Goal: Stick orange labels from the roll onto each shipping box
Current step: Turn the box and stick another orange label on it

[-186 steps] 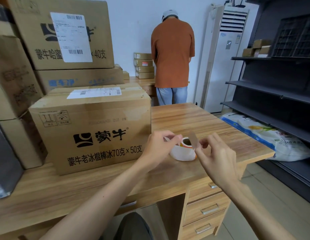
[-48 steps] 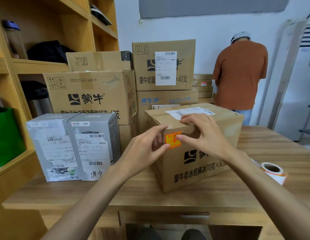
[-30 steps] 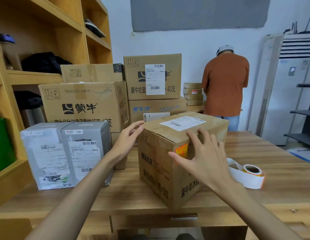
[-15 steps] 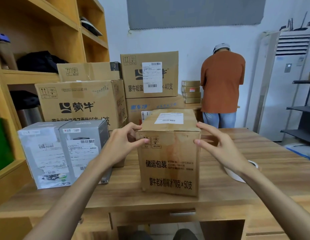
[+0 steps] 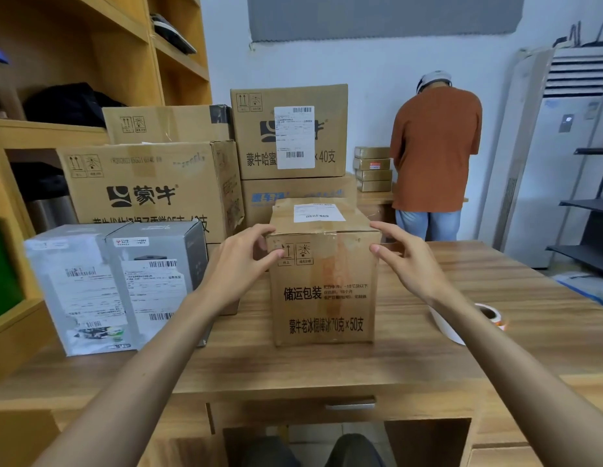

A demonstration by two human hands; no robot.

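Left hand point(image 5: 241, 264) and right hand point(image 5: 408, 264) grip the cardboard box point(image 5: 322, 291), now swung round, its labelled side out of view. The label roll point(image 5: 485, 315) lies near, likely for the stacked boxes point(image 5: 148, 193) next.

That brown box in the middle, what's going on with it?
A person is holding the cardboard box with both hands on the wooden desk: the left hand grips its upper left corner, the right hand its upper right. The side facing the camera shows no orange label. The label roll lies on the desk to the right, partly behind the right forearm. More boxes are stacked behind, and another person stands at the back, facing away.
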